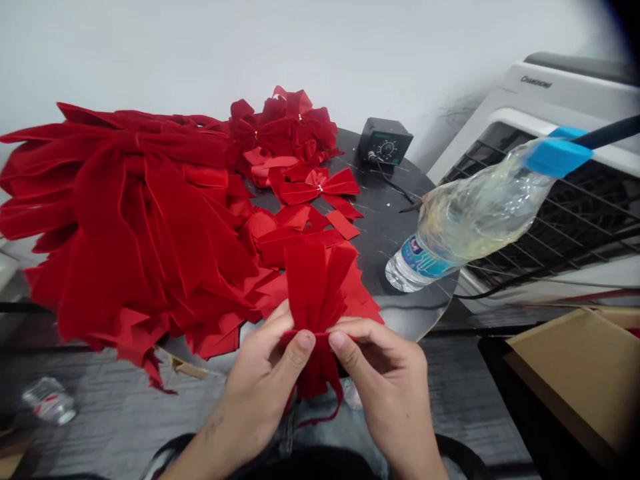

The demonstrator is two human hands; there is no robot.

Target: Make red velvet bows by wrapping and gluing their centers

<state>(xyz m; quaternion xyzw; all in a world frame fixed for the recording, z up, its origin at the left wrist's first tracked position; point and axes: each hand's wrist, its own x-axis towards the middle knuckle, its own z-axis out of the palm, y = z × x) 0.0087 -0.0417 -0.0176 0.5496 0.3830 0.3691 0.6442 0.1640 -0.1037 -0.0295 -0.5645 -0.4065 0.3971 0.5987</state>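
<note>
Between my two hands a red velvet bow [320,287] is held upright at its pinched middle, just in front of the table's near edge. My left hand [273,363] closes on its left side, thumb on the front and fingers behind. On the right side my right hand [380,367] pinches it between thumb and forefinger. A narrow red strip runs across the middle between both thumbs, and a thin red end hangs below. Flat red ribbon pieces [265,293] lie on the table behind the hands. A finished-looking bow [320,187] with a shiny tie lies farther back.
A large heap of red bows [140,200] covers the table's left side. At right stand a crumpled plastic bottle [465,207] with a blue cap, a black control box [385,141] with a cable, and an air cooler [540,100]. A cardboard box [580,373] sits lower right.
</note>
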